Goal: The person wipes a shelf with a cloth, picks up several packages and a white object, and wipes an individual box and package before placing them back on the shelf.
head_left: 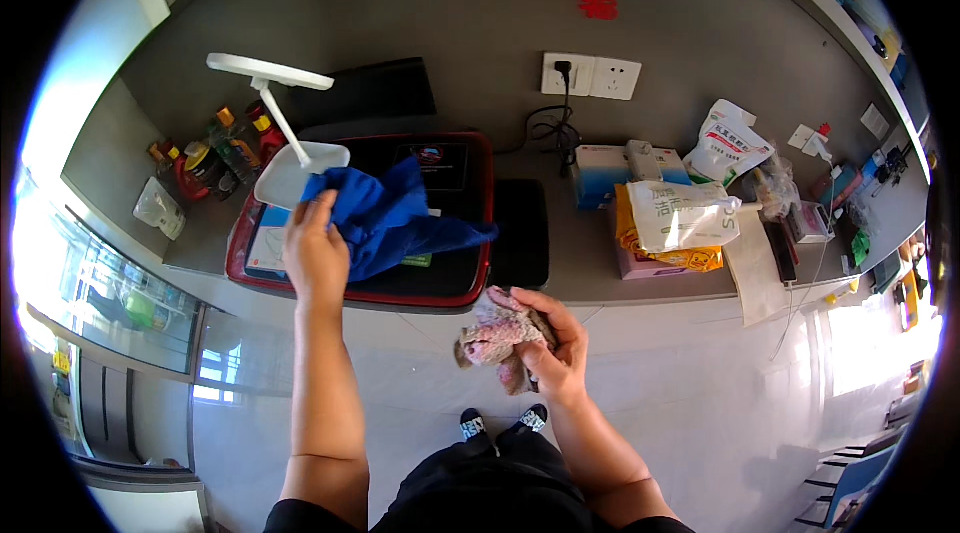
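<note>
Over the grey countertop (590, 273) and its red-rimmed black cooktop (455, 278), the left hand (316, 251) grips a crumpled blue cloth (385, 218) beside a white desk lamp (285, 123), while the right hand (556, 343) clutches a bunched pink rag (495, 338) in front of the counter edge.

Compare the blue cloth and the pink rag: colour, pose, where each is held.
The blue cloth is plain deep blue; the pink rag is mottled pink and grey. The blue cloth hangs loosely spread from the left hand, while the pink rag is bunched in the right hand. The blue cloth is over the red-rimmed cooktop; the pink rag is lower, in front of the counter edge. Each is gripped by one hand.
</note>
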The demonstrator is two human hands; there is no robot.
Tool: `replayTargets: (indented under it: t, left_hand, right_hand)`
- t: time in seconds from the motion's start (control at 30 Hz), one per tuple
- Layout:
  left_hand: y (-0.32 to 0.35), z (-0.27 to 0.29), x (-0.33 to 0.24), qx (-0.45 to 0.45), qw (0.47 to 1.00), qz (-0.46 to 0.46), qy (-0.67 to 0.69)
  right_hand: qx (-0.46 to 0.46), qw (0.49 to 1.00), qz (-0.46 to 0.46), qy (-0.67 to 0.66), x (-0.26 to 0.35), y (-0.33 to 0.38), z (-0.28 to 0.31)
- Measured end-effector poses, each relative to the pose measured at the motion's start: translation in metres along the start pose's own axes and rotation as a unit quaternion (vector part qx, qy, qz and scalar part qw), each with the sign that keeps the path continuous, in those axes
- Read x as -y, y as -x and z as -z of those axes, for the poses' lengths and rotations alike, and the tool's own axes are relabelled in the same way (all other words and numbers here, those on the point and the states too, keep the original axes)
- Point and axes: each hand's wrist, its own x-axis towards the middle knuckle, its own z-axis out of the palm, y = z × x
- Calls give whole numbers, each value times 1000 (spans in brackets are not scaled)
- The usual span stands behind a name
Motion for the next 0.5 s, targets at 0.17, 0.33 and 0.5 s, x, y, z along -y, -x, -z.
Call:
replayTargets:
  t: [0.17, 0.33, 0.5]
  left_hand:
    - [3, 12, 0, 51, 995, 24, 87]
    - [16, 29, -30, -145, 975, -91, 139]
    - [87, 7, -87, -89, 896, -270, 340]
  right_hand:
    - [-43, 999, 18, 17, -6, 6, -1]
    - [-182, 982, 32, 34, -8, 10, 17]
    - [-306, 924, 136, 183, -35, -15, 76]
